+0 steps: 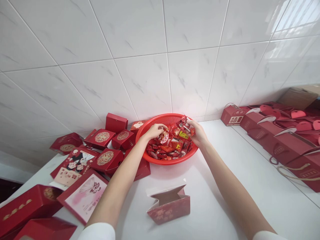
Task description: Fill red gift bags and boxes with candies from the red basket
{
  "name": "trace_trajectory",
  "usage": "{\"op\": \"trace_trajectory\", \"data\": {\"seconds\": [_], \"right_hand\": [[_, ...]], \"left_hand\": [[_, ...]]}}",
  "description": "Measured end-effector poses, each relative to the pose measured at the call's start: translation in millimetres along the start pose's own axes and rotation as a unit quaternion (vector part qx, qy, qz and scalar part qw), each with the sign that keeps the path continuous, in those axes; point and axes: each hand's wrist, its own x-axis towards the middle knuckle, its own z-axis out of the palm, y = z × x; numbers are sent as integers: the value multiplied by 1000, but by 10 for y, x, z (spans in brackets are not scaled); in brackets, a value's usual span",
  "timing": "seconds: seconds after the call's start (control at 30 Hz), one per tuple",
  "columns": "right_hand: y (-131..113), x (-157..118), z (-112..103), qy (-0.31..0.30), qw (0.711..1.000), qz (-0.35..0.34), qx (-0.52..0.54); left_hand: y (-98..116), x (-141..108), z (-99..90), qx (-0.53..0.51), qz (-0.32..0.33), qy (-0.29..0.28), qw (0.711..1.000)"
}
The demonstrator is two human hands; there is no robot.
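Note:
A red plastic basket (168, 162) full of wrapped candies (172, 146) stands against the wall. My left hand (155, 131) reaches in at its left side, fingers closed on a round candy packet (164, 136) with a pink and white pattern. On the right side of the basket, my right hand (197, 132) is closed around several small red-wrapped candies (184, 124). In front of the basket, between my forearms, a red paper gift box (171, 208) sits with its top open.
Red boxes (102, 138) with round gold designs and a picture box (85, 196) crowd the left side. Along the right stands a row of red handled gift boxes (280, 140), a brown carton (298, 96) behind them. A tiled wall (140, 83) closes off the back.

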Motion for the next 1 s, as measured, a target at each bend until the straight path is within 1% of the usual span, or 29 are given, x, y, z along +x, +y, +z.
{"op": "trace_trajectory", "data": {"seconds": [0.1, 0.2, 0.3, 0.4, 0.47, 0.6, 0.67, 0.73, 0.8, 0.93, 1.0], "right_hand": [[-1, -3, 0, 11, 1000, 7, -6], [-2, -3, -1, 14, 1000, 14, -12], [0, 0, -1, 10, 1000, 14, -9], [-2, 0, 1, 13, 1000, 14, -12], [-7, -6, 4, 18, 1000, 16, -13], [-29, -34, 13, 16, 999, 19, -19], [-39, -49, 17, 13, 999, 24, -25], [-45, -57, 20, 11, 999, 27, -25], [-48, -61, 23, 10, 999, 28, -21], [-52, -64, 32, 10, 999, 27, -18], [-53, -65, 36, 11, 999, 29, -18]], "left_hand": [[9, -25, -7, 63, -2, -5, 998], [-6, -35, 1, 88, 3, -25, 996], [-28, -27, 26, 103, 23, -28, 994], [-24, -24, 63, 140, 44, -31, 989], [7, -36, 104, 159, 71, -53, 983], [128, -93, 236, 183, 159, -125, 962], [187, -122, 306, 204, 180, -154, 950], [223, -140, 353, 221, 177, -170, 944], [234, -141, 365, 231, 163, -174, 943], [228, -116, 321, 266, 137, -160, 941], [227, -110, 294, 272, 123, -165, 940]]}}
